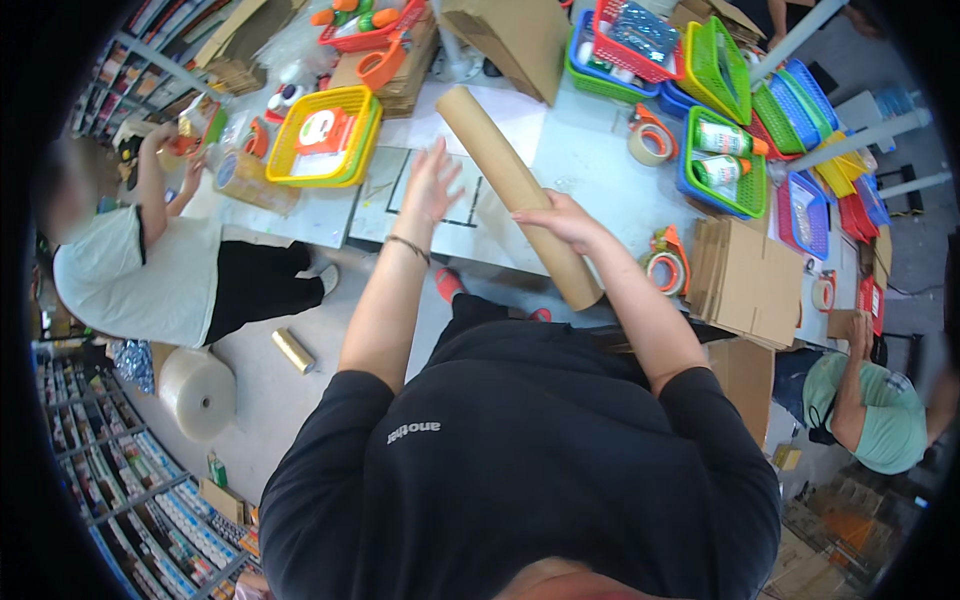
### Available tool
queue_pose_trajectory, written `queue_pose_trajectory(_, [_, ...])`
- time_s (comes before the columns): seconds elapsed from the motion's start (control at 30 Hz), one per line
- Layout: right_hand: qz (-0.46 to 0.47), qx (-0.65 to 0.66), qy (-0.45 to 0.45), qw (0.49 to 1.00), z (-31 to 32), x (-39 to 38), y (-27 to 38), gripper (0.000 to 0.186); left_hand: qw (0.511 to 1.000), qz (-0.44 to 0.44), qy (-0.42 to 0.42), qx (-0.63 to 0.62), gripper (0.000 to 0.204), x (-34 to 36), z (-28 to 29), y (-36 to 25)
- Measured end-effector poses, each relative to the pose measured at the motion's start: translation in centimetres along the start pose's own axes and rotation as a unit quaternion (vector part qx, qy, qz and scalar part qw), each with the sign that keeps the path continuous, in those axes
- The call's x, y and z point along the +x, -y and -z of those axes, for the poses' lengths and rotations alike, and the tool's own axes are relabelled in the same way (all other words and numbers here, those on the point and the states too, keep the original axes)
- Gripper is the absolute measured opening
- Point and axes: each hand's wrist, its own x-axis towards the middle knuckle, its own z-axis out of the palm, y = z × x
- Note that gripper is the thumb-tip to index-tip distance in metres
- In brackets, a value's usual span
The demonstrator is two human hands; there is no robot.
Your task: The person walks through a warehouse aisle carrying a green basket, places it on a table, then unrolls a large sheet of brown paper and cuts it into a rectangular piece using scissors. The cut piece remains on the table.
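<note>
A long brown cardboard tube [515, 180] slants over the front edge of the white table [590, 140]. My right hand [562, 220] is closed around its lower half, thumb lying across the top. To the left of the tube, my left hand [432, 185] is raised with its fingers spread, touching nothing. The tube's far end lies over white paper [510, 125] on the table, while its near end points toward my body.
Yellow baskets [325, 135] stand at the left, a green basket with bottles [722, 165] at the right. Near it are tape dispensers [665, 265] and stacked cardboard [745, 275]. Co-workers stand on both sides. A bubble-wrap roll [198, 393] rests on the floor.
</note>
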Motion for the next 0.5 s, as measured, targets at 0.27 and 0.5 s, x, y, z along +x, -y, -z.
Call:
queue_pose_trajectory(0.27, [-0.071,-0.120,-0.254,0.957,-3.7,5.7,-6.8,0.066,0.971,0.044,-0.004,0.233,0.083,-2.7,0.7,15.1])
queue_pose_trajectory(0.5, [-0.009,-0.146,-0.265,0.953,-3.3,6.4,-10.2,0.055,0.824,-0.212,0.008,0.526,0.066,-5.5,2.9,15.2])
